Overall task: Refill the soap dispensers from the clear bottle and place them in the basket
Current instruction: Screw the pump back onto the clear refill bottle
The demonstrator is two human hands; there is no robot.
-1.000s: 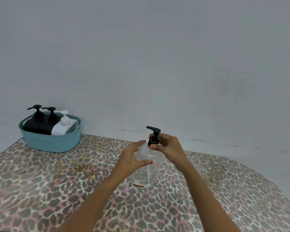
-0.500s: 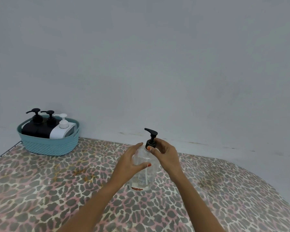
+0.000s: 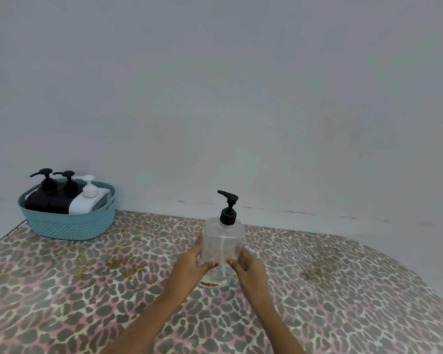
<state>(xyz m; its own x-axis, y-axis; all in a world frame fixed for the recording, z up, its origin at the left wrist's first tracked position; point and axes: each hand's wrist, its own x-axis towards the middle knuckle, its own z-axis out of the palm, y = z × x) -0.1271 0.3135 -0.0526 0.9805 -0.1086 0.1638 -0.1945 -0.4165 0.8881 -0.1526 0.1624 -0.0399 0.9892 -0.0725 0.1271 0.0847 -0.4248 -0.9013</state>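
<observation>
A clear bottle (image 3: 223, 241) with a black pump top (image 3: 228, 208) stands upright on the leopard-print table (image 3: 87, 290), a little liquid at its bottom. My left hand (image 3: 191, 265) grips its left side and my right hand (image 3: 248, 268) grips its right side, low on the body. At the far left a teal basket (image 3: 69, 223) holds two black dispensers (image 3: 45, 198) (image 3: 68, 194) and a white dispenser (image 3: 87, 200), all upright with pumps on.
A plain grey wall (image 3: 241, 98) runs right behind the table. The table's left edge (image 3: 3, 238) lies beside the basket, and its right side curves away toward the lower right.
My right hand has left the black pump and dropped to the bottle's right side. The bottle now stands on the table with both hands around its body.
</observation>
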